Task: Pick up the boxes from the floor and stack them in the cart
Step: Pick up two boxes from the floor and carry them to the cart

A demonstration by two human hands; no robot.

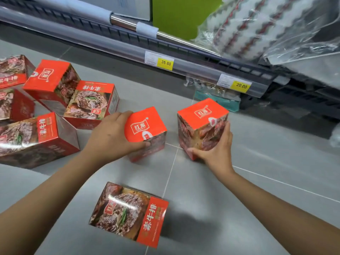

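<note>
Gripping upright boxes on floor: L hand [112, 137] on left box [147, 131], R hand [215, 150] on right box [200, 124].

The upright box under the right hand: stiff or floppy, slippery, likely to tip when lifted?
The upright box looks like stiff printed carton with crisp edges, so probably rigid. Its glossy faces may be slightly slippery. Standing on end on the floor, it could tip if pushed high; the right hand grips low.

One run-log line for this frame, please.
stage: grasping | left hand: on upright box | right hand: on second upright box | both boxes on floor | cart: not visible
</note>
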